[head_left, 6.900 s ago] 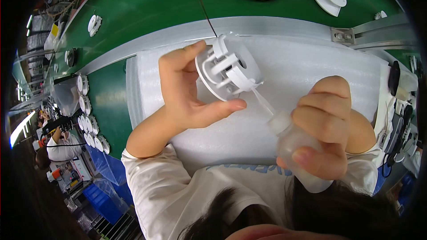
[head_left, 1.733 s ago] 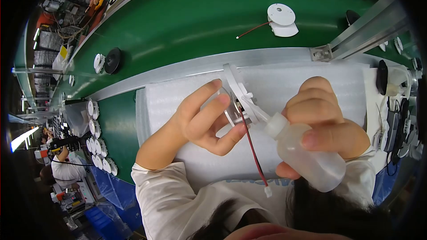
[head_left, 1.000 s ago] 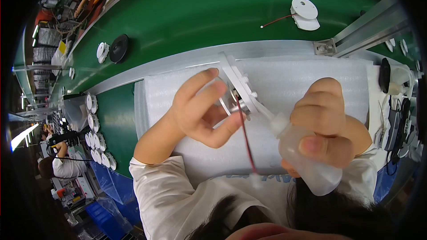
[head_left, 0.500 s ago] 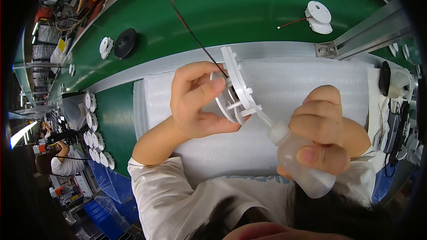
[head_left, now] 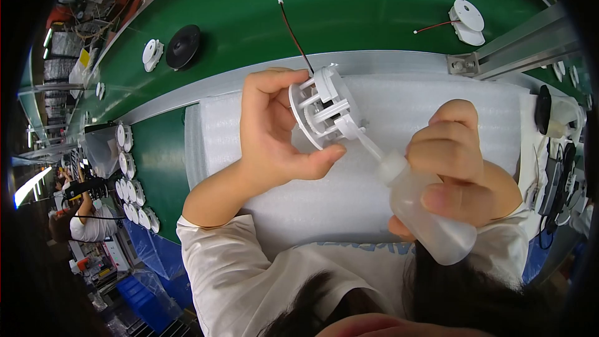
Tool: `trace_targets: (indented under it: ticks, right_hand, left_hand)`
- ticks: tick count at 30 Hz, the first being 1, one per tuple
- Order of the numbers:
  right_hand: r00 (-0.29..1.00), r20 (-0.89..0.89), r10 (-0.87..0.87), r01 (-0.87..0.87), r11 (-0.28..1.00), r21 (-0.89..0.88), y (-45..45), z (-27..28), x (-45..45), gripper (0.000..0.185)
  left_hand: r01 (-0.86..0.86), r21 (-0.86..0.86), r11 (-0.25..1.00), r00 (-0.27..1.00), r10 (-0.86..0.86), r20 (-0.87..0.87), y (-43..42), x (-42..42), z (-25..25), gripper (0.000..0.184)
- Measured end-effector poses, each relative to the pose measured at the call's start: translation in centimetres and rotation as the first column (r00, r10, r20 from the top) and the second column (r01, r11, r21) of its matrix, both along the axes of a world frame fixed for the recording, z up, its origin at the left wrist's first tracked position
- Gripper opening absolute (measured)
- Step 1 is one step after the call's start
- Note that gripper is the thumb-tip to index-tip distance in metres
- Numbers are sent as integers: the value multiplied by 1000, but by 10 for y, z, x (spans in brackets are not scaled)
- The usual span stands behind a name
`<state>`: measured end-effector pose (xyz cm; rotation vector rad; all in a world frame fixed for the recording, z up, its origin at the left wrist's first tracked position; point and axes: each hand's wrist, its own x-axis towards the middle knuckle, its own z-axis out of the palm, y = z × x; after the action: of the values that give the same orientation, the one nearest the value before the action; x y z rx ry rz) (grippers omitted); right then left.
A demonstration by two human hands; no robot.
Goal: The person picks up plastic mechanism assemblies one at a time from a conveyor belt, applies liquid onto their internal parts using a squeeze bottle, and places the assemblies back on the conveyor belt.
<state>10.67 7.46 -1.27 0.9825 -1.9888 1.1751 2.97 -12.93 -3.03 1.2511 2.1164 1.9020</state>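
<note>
My left hand grips a round white plastic assembly by its edge, thumb below and fingers above. Posts join its two discs, and the open side faces me. A thin red-and-black wire with a small white connector rises from its top. My right hand is wrapped round a translucent squeeze bottle, held tilted with its base low and to the right. The bottle's narrow nozzle points up-left and its tip meets or nearly meets the assembly's lower right edge; contact is hard to tell.
White foam sheet lies under my hands. Beyond a metal rail, the green belt carries a black disc and white assemblies. Several white parts stand at left. A metal post rises at right. Another person sits far left.
My left hand has turned the white assembly, so its posts and inner side now show more. Its wire has swung right. The bottle has shifted slightly, its nozzle still by the assembly.
</note>
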Motion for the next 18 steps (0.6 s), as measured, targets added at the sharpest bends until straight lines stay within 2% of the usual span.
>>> trace_targets:
  ticks: [2,3,5,6,8,11,18]
  right_hand:
    - [1000,-18,-23,24,1000,17,-1,-1,1,48]
    - [998,-39,-48,49,998,34,-1,-1,1,46]
    - [996,-69,-61,64,997,43,-1,-4,-1,44]
    - [992,-102,-75,80,995,51,-2,-5,-2,41]
    - [987,-122,-109,112,993,22,-6,-8,-2,39]
    - [977,-152,-148,148,989,-15,-9,-11,-4,36]
    - [971,-176,-162,163,987,-6,-8,-14,-6,37]
  left_hand:
    - [35,53,998,992,-41,118,2,2,0,69]
    - [33,53,998,992,-40,121,4,4,2,69]
    - [-17,256,967,834,-127,538,9,8,5,64]
    - [-18,257,966,833,-127,538,8,8,4,64]
    - [31,339,940,735,-251,630,5,7,2,56]
    - [52,342,938,678,-285,678,4,6,1,51]
    - [48,291,955,637,-254,728,3,1,7,52]
